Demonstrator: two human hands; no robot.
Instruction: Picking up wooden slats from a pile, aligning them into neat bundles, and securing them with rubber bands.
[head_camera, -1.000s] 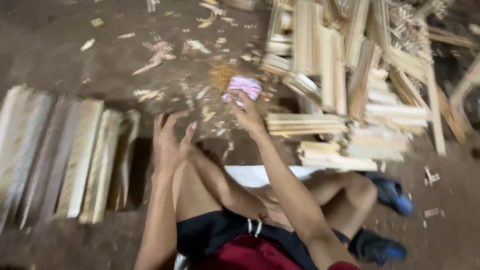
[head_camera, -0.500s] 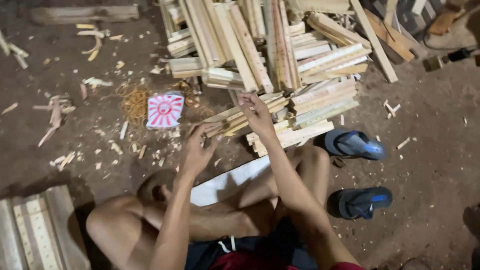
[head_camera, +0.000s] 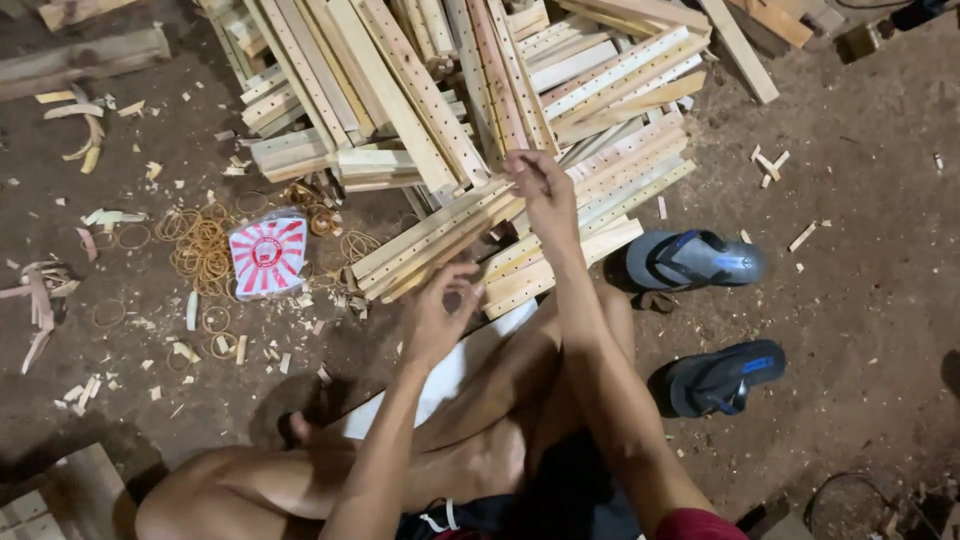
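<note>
Right hand (head_camera: 540, 190): we pinched its grip onto the pale drilled wooden slats (head_camera: 450, 235) piled on the dirt floor (head_camera: 860, 200), steadying them | left hand (head_camera: 437, 315): grip apart, hovering near their ends, red-and-white packet (head_camera: 267, 253) well aside.

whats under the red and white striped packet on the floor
Tan rubber bands spread out on the dirt floor around the red and white striped packet; whatever lies directly beneath it is covered.
</note>
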